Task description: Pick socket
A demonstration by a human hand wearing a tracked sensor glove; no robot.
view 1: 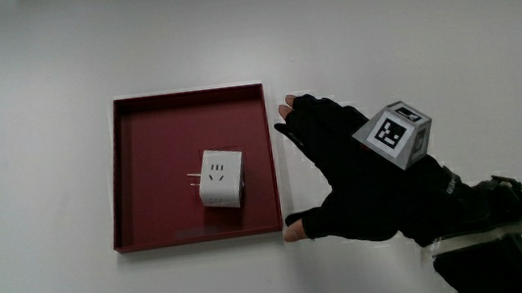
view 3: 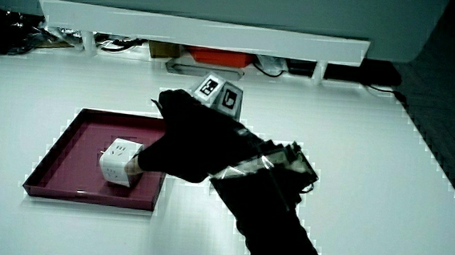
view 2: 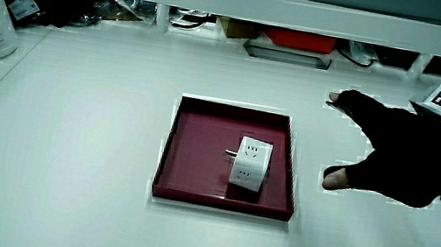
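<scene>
One white socket (view 1: 221, 179) lies in the dark red tray (view 1: 132, 176), nearer its person-side edge; the hand (view 1: 362, 169) hovers just beside the tray, grip spread and holding nothing. Best to clear the rim, then pinch the socket's flat sides

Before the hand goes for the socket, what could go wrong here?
1. The socket lies inside the red tray, whose raised rim stands between it and the hand; the spread fingers could catch the rim and shove the tray.
2. Metal prongs stick out of the socket's side turned away from the hand; a grip there may slip.
3. The tray looks light and might slide when the socket is lifted.
</scene>
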